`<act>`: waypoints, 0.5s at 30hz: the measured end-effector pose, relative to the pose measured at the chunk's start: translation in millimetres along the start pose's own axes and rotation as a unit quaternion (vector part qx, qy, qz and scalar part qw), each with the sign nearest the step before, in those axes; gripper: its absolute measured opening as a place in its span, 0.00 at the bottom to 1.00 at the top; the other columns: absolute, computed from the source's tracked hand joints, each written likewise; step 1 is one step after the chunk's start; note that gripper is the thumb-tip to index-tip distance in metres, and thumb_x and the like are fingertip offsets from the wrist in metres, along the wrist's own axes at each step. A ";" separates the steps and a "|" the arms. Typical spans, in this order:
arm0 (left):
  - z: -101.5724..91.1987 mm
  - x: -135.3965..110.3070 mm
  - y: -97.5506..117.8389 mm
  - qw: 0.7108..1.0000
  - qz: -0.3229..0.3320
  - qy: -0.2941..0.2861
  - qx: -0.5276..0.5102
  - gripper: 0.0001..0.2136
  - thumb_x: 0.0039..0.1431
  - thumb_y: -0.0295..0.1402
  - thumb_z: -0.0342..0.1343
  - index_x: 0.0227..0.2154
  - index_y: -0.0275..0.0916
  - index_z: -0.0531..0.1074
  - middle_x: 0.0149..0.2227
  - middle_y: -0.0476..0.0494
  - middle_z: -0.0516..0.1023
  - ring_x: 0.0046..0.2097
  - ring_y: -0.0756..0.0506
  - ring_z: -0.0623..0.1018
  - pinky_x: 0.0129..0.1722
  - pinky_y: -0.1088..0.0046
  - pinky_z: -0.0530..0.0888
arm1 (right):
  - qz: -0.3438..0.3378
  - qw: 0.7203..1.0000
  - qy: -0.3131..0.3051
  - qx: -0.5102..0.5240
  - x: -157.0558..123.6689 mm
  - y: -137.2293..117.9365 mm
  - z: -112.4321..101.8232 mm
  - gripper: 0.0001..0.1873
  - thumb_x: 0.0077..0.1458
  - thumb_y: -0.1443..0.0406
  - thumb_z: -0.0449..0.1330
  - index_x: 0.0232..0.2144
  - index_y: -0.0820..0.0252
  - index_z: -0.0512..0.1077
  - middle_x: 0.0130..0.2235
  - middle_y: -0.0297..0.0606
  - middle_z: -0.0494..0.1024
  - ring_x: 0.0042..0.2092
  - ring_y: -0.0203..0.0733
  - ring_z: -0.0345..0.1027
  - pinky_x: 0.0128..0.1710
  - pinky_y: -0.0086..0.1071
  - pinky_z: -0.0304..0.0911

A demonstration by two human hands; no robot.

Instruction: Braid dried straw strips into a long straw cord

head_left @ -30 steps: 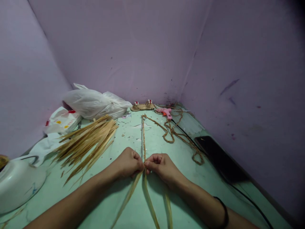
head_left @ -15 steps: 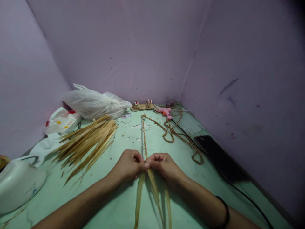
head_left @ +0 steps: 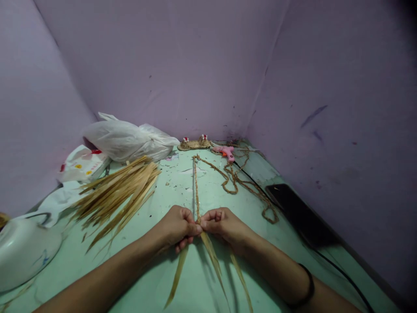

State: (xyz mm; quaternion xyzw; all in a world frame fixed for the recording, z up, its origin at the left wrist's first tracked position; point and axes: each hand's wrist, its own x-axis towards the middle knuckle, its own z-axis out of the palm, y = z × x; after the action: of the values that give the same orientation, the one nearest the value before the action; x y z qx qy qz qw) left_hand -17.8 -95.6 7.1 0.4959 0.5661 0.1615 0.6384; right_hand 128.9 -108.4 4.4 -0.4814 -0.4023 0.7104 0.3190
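A thin braided cord [head_left: 196, 187] of dried fibre runs straight down the table towards me. At its near end my left hand [head_left: 180, 226] and my right hand [head_left: 221, 224] meet, thumbs and forefingers pinched on the dried leaf strips. One strip [head_left: 177, 278] hangs below my left hand, another [head_left: 211, 256] trails from between the hands, and a third [head_left: 241, 276] comes out under my right hand. The exact spot where the strips cross is partly hidden by my fingertips.
To the left lie a pile of dried leaf strips [head_left: 120, 195], a white plastic bag [head_left: 130, 139] and a white bowl [head_left: 26, 252]. At the back sit woven slippers [head_left: 194, 144] and a pink glue gun [head_left: 224, 152]. Loose braided cord [head_left: 228, 180] and a black phone [head_left: 299, 213] are on the right.
The strips' loose ends have spread apart: the left one swung left, the right one swung right. Both hands stay pinched at the braid's end, with my left fingers slightly lower.
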 end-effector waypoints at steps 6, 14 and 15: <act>-2.3 -5.0 3.5 0.999 0.029 -0.036 0.007 0.07 0.37 0.32 0.56 0.17 0.35 0.63 0.11 0.54 0.64 0.11 0.56 0.60 0.08 0.82 0.58 | -0.008 1.000 0.010 0.000 2.7 5.1 -1.3 0.11 0.30 0.64 0.63 0.17 0.67 0.68 0.13 0.29 0.65 0.15 0.24 0.49 0.16 0.23 0.42; -2.6 -6.0 5.7 0.999 0.014 -0.024 -0.026 0.06 0.37 0.31 0.53 0.17 0.32 0.68 0.10 0.54 0.60 0.10 0.58 0.54 0.08 0.82 0.49 | -0.027 0.999 0.010 -0.021 4.3 5.5 -1.1 0.07 0.29 0.67 0.61 0.16 0.66 0.67 0.15 0.31 0.68 0.16 0.26 0.52 0.18 0.24 0.47; -1.3 -5.7 5.8 0.999 0.012 -0.019 -0.028 0.05 0.37 0.31 0.53 0.17 0.33 0.68 0.10 0.55 0.59 0.10 0.58 0.53 0.08 0.81 0.47 | -0.028 0.999 0.011 -0.028 4.3 5.5 -0.7 0.07 0.29 0.67 0.60 0.17 0.66 0.67 0.16 0.32 0.68 0.17 0.26 0.52 0.18 0.24 0.47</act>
State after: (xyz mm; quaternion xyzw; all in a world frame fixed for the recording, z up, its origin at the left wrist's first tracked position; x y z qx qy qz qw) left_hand -18.7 -96.7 15.3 0.4878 0.5432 0.1756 0.6604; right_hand 127.7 -107.2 -2.4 -0.4864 -0.4320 0.6845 0.3290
